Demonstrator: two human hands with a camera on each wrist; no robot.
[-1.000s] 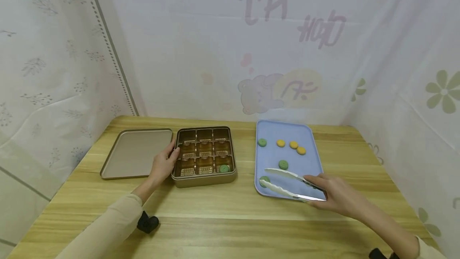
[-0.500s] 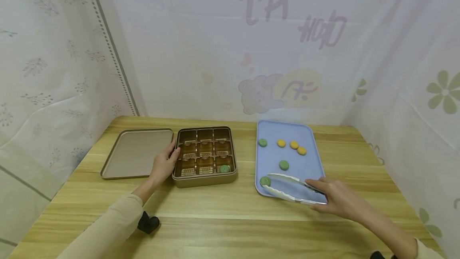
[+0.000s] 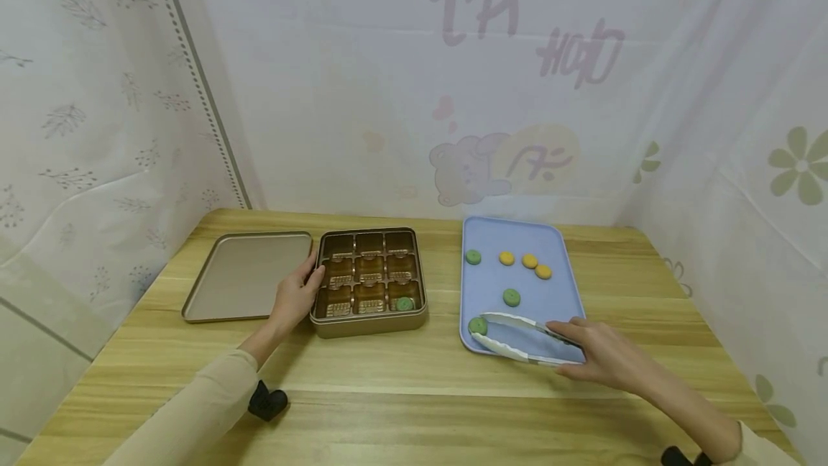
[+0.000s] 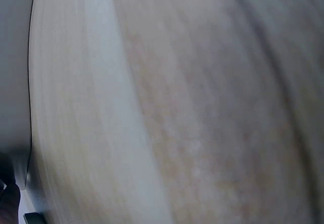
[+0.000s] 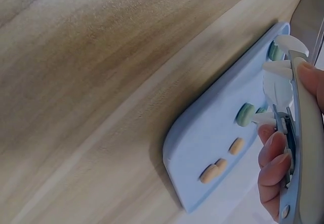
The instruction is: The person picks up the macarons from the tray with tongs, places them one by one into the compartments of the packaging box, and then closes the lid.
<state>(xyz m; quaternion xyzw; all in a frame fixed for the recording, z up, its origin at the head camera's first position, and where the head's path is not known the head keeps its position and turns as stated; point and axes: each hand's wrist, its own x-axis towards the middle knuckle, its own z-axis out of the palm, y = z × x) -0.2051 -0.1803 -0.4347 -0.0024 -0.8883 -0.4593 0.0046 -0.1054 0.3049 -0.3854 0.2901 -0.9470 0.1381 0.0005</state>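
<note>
A pair of tongs with metal arms and white scalloped tips (image 3: 504, 349) brackets a small round green macaron-like piece (image 3: 478, 326) near the front-left corner of a pale blue rectangular tray (image 3: 486, 282). The person's right hand (image 3: 604, 352) grips the tongs, fingers curled round the handles, while the tips stand apart on either side of the piece (actual contact is hard to confirm). The left hand (image 3: 297, 297), fingers extended rather than clenched, touches the left side of a bronze-coloured square tin (image 3: 371, 327) whose brown insert has nine compartments.

A clean grip calls for level tips meeting the piece's middle together, then a light, even squeeze; an off-centre pinch could roll it, and heavy pressure could mark it if it is soft. The tray's raised rim, just beside, also asks for care.

Two other green pieces (image 3: 512, 298) and three round yellow pieces (image 3: 530, 261) lie farther back on the tray; one more green disc (image 3: 405, 304) sits in the tin's front-right compartment. A flat bronze-coloured lid-like panel (image 3: 242, 275) lies left of the tin on a yellowish wood-grain table (image 3: 362, 380). Behind hangs white cloth (image 3: 336, 128) printed with lettering and a cartoon bear (image 3: 459, 171).
</note>
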